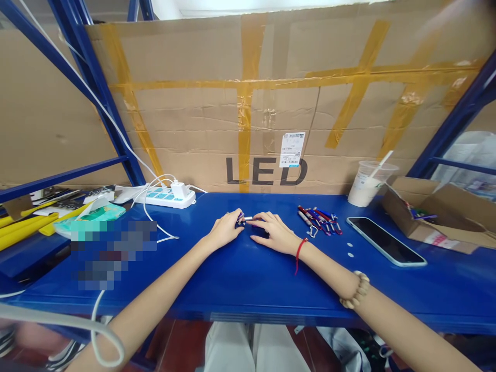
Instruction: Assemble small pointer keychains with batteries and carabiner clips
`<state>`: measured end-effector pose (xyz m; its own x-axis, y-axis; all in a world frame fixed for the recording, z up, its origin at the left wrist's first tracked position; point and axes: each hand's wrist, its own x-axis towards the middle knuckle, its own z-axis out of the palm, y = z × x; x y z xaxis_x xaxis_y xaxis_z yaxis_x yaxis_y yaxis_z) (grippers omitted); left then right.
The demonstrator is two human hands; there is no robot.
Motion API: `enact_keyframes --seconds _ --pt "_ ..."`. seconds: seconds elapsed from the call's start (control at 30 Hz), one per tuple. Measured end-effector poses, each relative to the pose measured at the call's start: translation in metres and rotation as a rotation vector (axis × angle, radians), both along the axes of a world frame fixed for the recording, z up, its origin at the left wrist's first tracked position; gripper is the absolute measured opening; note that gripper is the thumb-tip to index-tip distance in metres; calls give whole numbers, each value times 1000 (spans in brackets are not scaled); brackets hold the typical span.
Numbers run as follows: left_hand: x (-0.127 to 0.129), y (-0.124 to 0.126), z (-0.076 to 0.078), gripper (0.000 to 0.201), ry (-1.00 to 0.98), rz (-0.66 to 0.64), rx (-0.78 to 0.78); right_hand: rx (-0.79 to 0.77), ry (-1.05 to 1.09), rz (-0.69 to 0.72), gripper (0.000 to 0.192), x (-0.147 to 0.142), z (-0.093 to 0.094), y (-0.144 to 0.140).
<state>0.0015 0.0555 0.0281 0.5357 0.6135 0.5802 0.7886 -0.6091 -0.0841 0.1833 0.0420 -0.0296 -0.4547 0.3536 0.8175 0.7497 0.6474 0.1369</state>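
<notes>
Near the middle of the blue table, my left hand [225, 231] is closed around a small dark and purple piece with a silver metal tube [248, 219] sticking out to the right. My right hand [274, 232] meets the tube's other end with its fingertips, thumb held lower and a little apart. Most of the piece in my left fingers is hidden. To the right of my hands lies a group of small red, blue and purple metal tubes with carabiner clips [320, 219]; they look like keychain flashlights.
A phone [387, 242], a cup with a straw [370, 186] and an open cardboard box [437, 214] stand at right. A power strip [166, 196] with white cables, a teal packet [93, 214] and yellow items [29, 227] are at left. A large cardboard sheet [194, 129] closes the back.
</notes>
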Motion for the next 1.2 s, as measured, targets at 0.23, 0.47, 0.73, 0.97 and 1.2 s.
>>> enact_keyframes --seconds 0.23,0.47,0.73,0.97,1.2 --pt "4 0 -3 4 4 27 17 -19 44 15 32 0 1 -1" --pt "4 9 -2 27 -233 -171 -112 95 43 67 23 1 3 1" --pt "7 11 -2 41 -588 -448 -411 279 140 68 12 2 6 1" --pt "11 -5 -1 50 -714 -423 -572 328 209 107 15 2 5 1" --pt "13 -6 -2 50 -694 -445 -627 294 211 111 22 1 5 -4"
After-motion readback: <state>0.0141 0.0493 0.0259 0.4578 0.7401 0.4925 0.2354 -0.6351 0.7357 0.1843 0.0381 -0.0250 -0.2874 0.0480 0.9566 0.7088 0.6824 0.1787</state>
